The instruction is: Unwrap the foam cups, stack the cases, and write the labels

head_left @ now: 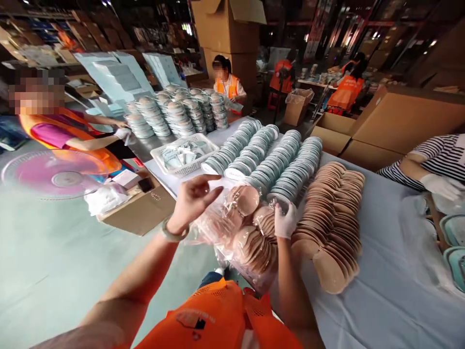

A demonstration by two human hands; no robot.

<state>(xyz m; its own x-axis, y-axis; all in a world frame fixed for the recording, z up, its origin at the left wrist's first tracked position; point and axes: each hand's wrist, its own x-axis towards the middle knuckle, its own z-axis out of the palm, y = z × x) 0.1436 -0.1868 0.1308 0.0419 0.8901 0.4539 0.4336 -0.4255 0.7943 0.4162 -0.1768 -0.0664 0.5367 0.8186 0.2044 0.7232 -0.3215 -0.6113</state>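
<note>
My left hand (194, 201), bare with a bangle at the wrist, hovers over the near table edge. Its thumb and index finger are apart, with nothing visible between them. My right hand (285, 220), in a white glove, is at the front of the rows of pale green round discs (290, 165). Its thumb and fingers are spread, touching or just beside clear plastic; whether they touch a disc is unclear. Between my hands lie beige rounded pads (254, 247) in clear plastic bags (214, 223). Two long rows of unwrapped beige pads (330, 218) stand right of my right hand.
A white basket (183, 157) of packets sits behind my left hand. Stacked round tins (178, 111) stand farther back. A spinning fan (67, 179) and a carton (141, 208) are at left. At right, a co-worker's gloved hand (441, 186) is near green trays (454, 230).
</note>
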